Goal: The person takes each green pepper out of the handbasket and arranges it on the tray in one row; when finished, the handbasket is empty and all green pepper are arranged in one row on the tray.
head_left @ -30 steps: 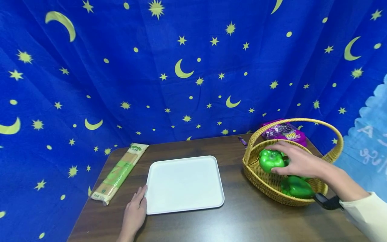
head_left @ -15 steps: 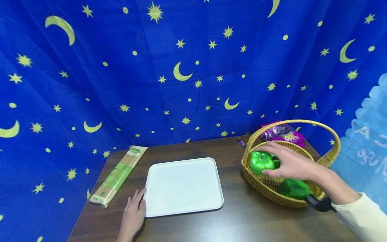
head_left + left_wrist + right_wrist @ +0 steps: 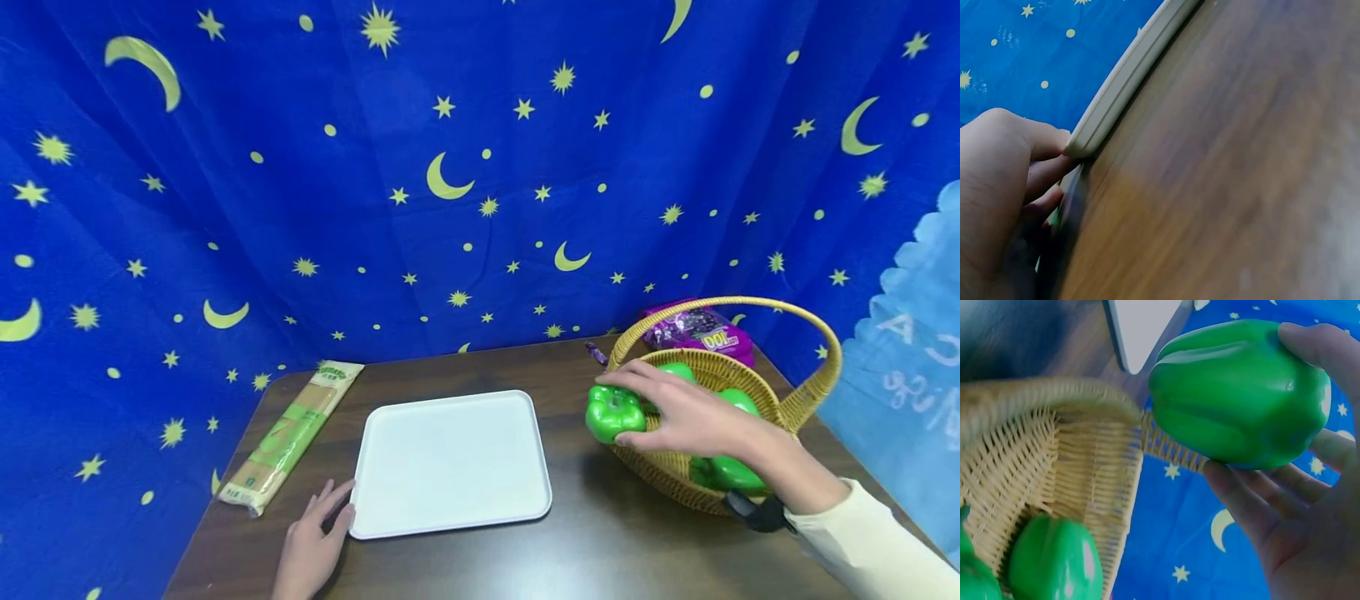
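Green bell pepper (image 3: 615,414) is off the basket floor, at the 9 o'clock rim of the wicker basket (image 3: 666,485). Can't tell if it touches the rim. Right grip (image 3: 678,412) is closed on it, thumb on one side, fingers on the other; looks secure.

Left grip (image 3: 313,537) is not clamped on anything: fingers fairly straight, tips touching the white tray (image 3: 450,467) at its 8 o'clock corner. Reads as steadying it, my guess.

Progress, judging from how things lie: one pepper picked, not yet set down. At least two other peppers (image 3: 1057,562) lie in the basket, untouched; exact count hidden behind the right grip and arm. No pepper is on the tray. So early stage: the pick is done, any placing is left.

Layout, from the tray: basket between 2 and 3 o'clock and apart from it, noodle packet (image 3: 292,437) toward 9 to 10. Purple bag (image 3: 701,331) sits at the basket's 12. All on the table (image 3: 570,533).
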A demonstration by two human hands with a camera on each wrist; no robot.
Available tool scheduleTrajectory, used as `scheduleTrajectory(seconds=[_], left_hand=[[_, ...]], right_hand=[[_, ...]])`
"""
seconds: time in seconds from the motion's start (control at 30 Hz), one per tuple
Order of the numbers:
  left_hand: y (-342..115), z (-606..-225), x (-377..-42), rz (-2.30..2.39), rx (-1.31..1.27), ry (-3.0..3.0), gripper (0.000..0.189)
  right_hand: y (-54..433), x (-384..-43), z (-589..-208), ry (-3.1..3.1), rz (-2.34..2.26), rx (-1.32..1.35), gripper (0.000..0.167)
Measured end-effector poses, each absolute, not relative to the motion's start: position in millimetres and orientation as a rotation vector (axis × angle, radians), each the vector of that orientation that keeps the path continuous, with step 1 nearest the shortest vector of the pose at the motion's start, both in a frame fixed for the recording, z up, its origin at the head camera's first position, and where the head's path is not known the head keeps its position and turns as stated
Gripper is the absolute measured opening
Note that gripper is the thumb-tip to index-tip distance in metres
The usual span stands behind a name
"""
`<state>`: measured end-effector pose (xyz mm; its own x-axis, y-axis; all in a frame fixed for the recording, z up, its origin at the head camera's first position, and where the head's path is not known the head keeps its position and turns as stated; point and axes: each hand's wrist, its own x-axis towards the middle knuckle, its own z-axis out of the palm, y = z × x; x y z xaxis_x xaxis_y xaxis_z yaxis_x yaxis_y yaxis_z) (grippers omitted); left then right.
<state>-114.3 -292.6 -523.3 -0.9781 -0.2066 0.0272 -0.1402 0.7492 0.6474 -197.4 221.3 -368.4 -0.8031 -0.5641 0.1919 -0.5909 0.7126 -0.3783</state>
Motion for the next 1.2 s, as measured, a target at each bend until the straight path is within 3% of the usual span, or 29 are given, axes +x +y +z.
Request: scheduleTrajectory(seconds=[0.47, 1.2], left_hand=[[-290, -519, -108, -1.075, 0.355, -2.910, 0.044], [-291, -519, -109, -1.077, 0.335, -2.883, 0.043]], right_hand=[[186, -203, -375, -2.862, 0.702, 0.986, 0.075], [89, -234, -388, -2.828, 0.744, 1.185, 0.071]])
